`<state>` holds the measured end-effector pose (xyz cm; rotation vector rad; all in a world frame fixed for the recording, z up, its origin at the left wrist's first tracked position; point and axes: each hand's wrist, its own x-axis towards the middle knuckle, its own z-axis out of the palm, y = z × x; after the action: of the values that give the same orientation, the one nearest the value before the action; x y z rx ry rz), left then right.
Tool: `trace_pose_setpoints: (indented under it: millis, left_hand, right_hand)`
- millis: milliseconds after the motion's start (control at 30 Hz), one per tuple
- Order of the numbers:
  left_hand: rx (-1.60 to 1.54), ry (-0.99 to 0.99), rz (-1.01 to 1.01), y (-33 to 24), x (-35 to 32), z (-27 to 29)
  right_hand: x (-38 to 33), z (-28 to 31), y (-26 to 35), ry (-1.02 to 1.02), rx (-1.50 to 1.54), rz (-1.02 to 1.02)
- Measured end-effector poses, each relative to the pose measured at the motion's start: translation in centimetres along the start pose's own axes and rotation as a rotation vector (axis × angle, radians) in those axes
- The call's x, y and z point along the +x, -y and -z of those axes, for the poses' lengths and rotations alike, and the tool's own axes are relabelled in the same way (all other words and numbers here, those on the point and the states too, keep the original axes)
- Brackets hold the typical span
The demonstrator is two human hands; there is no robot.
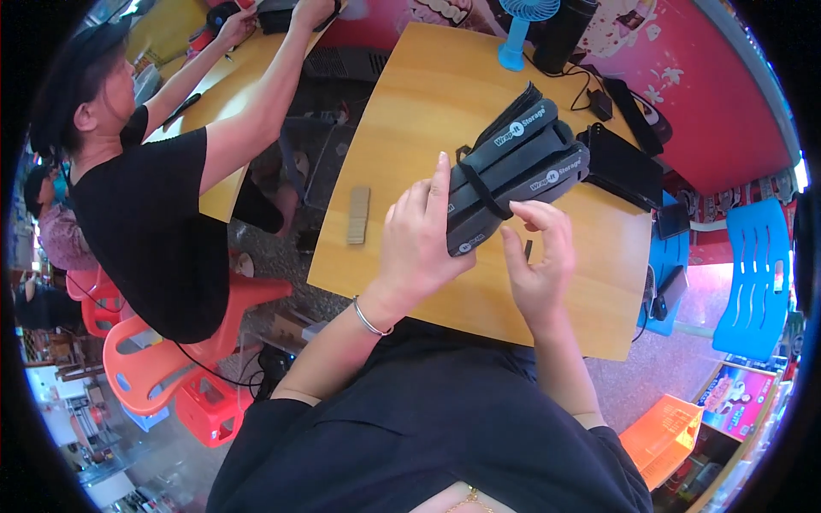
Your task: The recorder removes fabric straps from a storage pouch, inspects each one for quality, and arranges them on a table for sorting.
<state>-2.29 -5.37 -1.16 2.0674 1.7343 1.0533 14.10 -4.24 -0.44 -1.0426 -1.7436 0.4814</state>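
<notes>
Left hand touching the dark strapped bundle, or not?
Touching. The head view shows the left hand gripping the near end of the dark strapped bundle, index finger against its left side.

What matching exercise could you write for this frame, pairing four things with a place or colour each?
1. black bundle
2. small fan
3. tan strip
4. bracelet

A. lying flat on the table
B. silver
C. held in the left hand
D. standing near the table's far edge

Pairs: 1-C, 2-D, 3-A, 4-B
</notes>
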Motion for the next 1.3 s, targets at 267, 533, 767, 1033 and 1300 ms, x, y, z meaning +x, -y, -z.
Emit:
trace_pose_setpoints:
  millis: [267, 533, 767, 1033, 1300]
  left_hand:
    - [0.316, -0.101, -0.118, -0.3, 0.0, -0.3]
    - [0.391, -0.125, -0.156, -0.1, -0.4, -1.4]
    - [0.465, -0.078, -0.13, 1.0, -0.8, -2.0]
    - [0.531, -0.127, -0.137, 2.4, -1.0, -3.0]
    - [0.497, -0.154, -0.161, 3.2, -0.5, -4.0]
  right_hand:
    - [0.4, -1.1, 1.0, 0.025, -0.108, -0.045]
    - [1.8, -1.4, 1.2, 0.049, -0.159, -0.029]
    - [1.9, -1.4, 0.7, 0.264, -0.082, -0.274]
    - [1.6, -1.4, -0.4, 0.37, 0.033, -0.237]
    - [0.7, -1.0, -1.7, 0.384, 0.144, -0.202]
